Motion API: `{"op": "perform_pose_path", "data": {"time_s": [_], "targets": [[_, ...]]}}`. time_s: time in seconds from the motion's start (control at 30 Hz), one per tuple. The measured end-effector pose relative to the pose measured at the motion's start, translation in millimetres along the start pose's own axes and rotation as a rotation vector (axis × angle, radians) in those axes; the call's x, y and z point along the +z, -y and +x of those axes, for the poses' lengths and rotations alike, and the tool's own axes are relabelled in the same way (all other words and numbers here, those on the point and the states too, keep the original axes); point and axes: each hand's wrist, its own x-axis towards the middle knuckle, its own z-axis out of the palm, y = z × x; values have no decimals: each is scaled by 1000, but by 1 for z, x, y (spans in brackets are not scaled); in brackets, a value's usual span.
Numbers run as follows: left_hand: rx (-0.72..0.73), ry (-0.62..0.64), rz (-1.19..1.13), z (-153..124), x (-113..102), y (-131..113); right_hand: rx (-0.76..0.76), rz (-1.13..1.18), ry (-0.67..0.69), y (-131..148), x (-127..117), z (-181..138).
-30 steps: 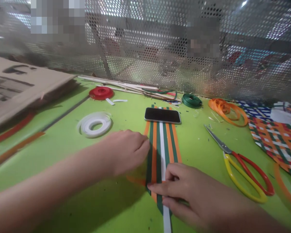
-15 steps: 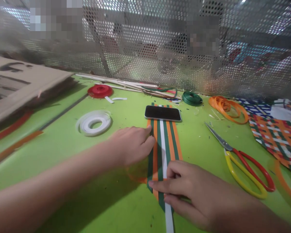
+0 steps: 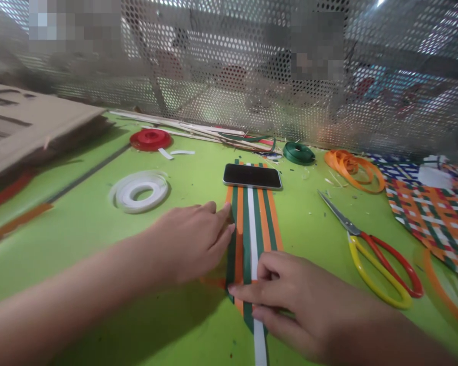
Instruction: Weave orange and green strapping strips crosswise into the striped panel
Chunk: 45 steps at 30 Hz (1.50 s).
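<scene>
Long green, orange and white strips (image 3: pixel 239 239) lie side by side on the green table. A phone (image 3: pixel 252 176) lies across their far ends. An orange cross strip (image 3: pixel 213 281) runs out to the left from the near ends, partly hidden by my hands. My left hand (image 3: pixel 200 239) touches the left edge of the strips, index finger and thumb apart, its other fingers partly hidden. My right hand (image 3: pixel 290 297) rests on the near ends, index finger stretched across them and thumb beside the white strip. No object shows in either hand's grasp.
Scissors (image 3: pixel 361 239) with red and yellow handles lie at the right, near a woven piece (image 3: pixel 423 211). White (image 3: pixel 141 192), red (image 3: pixel 150 138), green (image 3: pixel 298 152) and orange (image 3: pixel 351 168) strip coils stand around. Cardboard (image 3: pixel 41 119) lies left; a perforated metal panel (image 3: pixel 221 101) rises behind.
My left hand has slid slightly toward me along the strips' left edge, and its index finger and thumb look straighter. My right hand stays in place. The whole view has shifted a little.
</scene>
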Motion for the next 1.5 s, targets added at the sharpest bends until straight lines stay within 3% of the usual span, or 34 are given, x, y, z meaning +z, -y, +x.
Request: {"op": "perform_pose_path", "data": {"time_s": [0.23,0.47,0.73,0.97,1.2,1.5], "targets": [[-2,-59,81,10,5,-3,-16,6,-17,1,0,2],[-43,-184,159,21,22,-8,-36,-44,-21,1,-1,1],[-29,-210,33,2,13,-2,-29,-36,-33,1,-1,2],[-34,-286,146,7,32,-14,-40,-24,-34,-1,2,2],[-117,-260,163,17,42,-17,-23,-32,-12,0,2,2],[-64,-107,119,2,38,-22,-66,-8,-33,0,0,2]]}}
